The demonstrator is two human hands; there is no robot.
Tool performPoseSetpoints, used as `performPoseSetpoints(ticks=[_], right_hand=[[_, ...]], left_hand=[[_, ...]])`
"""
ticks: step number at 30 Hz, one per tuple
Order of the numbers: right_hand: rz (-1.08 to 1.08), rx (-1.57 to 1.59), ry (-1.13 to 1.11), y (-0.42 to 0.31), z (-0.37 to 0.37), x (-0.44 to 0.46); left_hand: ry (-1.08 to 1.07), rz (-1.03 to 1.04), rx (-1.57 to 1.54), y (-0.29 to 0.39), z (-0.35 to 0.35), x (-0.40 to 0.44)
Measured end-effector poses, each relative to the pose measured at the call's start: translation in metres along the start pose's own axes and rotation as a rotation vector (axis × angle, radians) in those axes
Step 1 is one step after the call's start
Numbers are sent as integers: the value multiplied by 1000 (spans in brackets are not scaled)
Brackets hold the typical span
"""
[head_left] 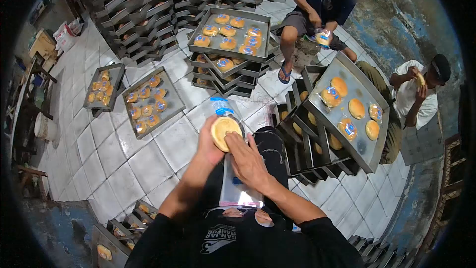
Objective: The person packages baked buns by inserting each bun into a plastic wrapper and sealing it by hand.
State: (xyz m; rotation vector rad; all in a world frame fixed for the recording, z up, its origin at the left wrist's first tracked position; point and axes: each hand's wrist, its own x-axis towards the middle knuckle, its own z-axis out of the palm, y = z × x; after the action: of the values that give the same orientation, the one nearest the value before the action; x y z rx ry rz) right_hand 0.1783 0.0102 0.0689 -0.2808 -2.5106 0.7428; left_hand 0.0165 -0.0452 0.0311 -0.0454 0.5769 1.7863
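Note:
In front of my lap, my left hand (207, 141) is closed round the left edge of a round bun (224, 128), whose flat, pale yellow face is turned up. My right hand (248, 161) presses its fingertips together on the bun's lower right, with the thumb held apart. Just beyond the bun is a clear plastic bag with blue print (221, 106); whether a hand touches it cannot be seen. Across my thighs lies a stack of clear plastic bags (240, 196), partly covered by my right hand and wrist.
Stacked metal trays hold buns: one tray (375, 156) at right, another (230, 54) ahead. Two floor trays (173, 106) (119, 82) lie left with wrapped buns. One person (322, 0) holds a wrapped bun; another person (414, 99) holds a bun. Tall tray stacks (134, 15) stand behind.

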Motion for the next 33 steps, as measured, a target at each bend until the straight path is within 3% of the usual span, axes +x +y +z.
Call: performPoseSetpoints(ticks=[1, 4, 7, 8, 11, 12, 16, 20, 24, 25, 27, 28, 29, 30, 32, 33], right_hand=[[1, -86, 0, 3, 6, 1], [8, -200, 51, 9, -11, 17], [18, -133, -63, 15, -14, 22], [28, -108, -52, 17, -11, 29], [69, -204, -87, 33, -14, 46], [-33, -195, -18, 31, -22, 50], [32, 188, -22, 5, -46, 40], [119, 494, -228, 16, -29, 34], [307, 743, -150, 11, -32, 13], [352, 793, -134, 10, -36, 8], [443, 890, -111, 7, -42, 3], [106, 33, 234, 6, -45, 15], [-22, -12, 248, 4, -50, 20], [-123, 24, 202, 0, -49, 24], [-149, 71, 116, -14, -49, 20], [32, 163, 117, -6, -47, 24]], left_hand=[[129, 130, 62, -17, 6, -7], [18, 373, 476, -52, 29, -32], [-68, 263, -27, -4, 39, -19], [-42, 268, -68, -4, 37, -5], [134, 576, 306, -49, 53, 16], [196, 571, 243, -51, 58, 16], [71, 249, -132, -13, 39, 23], [15, 87, -101, -9, 35, 27], [69, 316, -105, 22, 11, 20], [174, 344, -80, 32, 11, 12], [154, 302, -67, 25, 14, -11], [112, 184, -94, 13, 27, -29], [65, 71, -115, 2, 37, -42], [-368, -212, -336, -2, 9, -45], [123, 269, 233, -5, 24, -45], [345, 523, 519, -2, 34, -36]])
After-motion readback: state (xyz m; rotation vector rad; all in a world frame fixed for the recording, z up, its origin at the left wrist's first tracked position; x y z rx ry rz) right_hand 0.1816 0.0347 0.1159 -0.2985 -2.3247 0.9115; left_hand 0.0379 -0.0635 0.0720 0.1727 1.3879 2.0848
